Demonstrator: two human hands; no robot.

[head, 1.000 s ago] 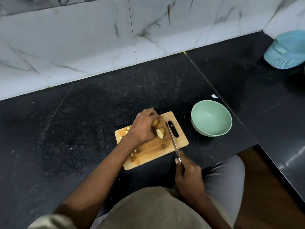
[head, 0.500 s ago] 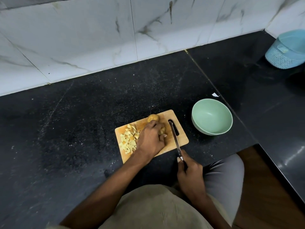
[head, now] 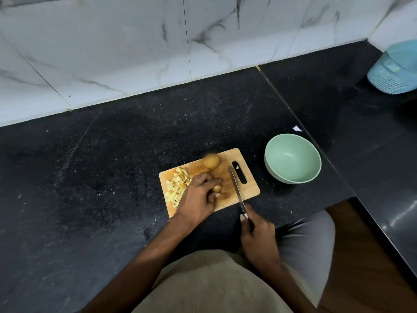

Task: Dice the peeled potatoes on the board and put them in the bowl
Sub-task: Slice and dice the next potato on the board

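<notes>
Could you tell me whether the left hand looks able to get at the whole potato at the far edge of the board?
Probably yes. The left hand holds a potato piece just short of the whole potato, with bare board between; the knife lies off to the right.

Hands (head: 198, 195) on potato (head: 217, 188), knife (head: 235, 187)

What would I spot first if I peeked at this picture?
Probably the wooden board in the middle of the dark counter, with a heap of potato cubes on its left end. The left hand holds a potato piece on it, while the right hand holds a knife beside it. An empty green bowl sits just right of the board.
</notes>
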